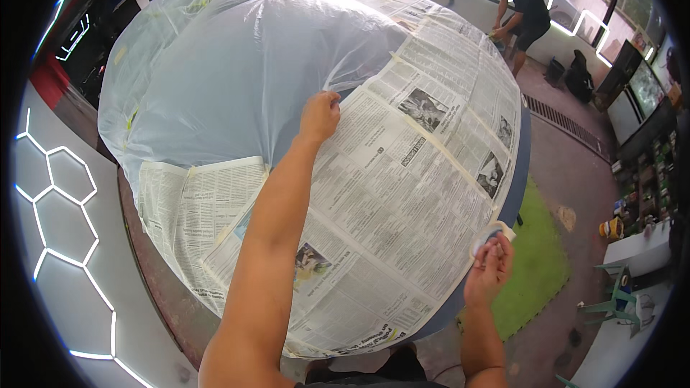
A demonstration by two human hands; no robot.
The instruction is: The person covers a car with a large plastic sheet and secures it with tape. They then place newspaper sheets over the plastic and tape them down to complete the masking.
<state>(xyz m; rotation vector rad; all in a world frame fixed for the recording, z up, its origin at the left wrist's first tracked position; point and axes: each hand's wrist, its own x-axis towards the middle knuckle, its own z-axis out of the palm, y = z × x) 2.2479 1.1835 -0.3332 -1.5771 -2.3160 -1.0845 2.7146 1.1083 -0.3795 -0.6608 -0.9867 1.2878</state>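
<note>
Clear plastic sheeting (215,75) covers the upper part of a blue-grey vehicle body (518,178). Its edge is pinched between the fingers of my left hand (321,116), and folds fan out from that grip. Just beside this hand lies the large newspaper masking (377,188), its sheets joined by strips of masking tape (439,143). My right hand (489,269) holds a roll of masking tape (480,242) at the right edge of the newspaper. Another newspaper piece (226,188) lies left of my left forearm, overlapping the sheeting.
A person (523,11) bends beside the far right side of the vehicle. A green floor mat (531,275), a floor drain grate (566,124) and a green plastic stool (614,296) are on the right. A wall with hexagonal lights (67,215) runs along the left.
</note>
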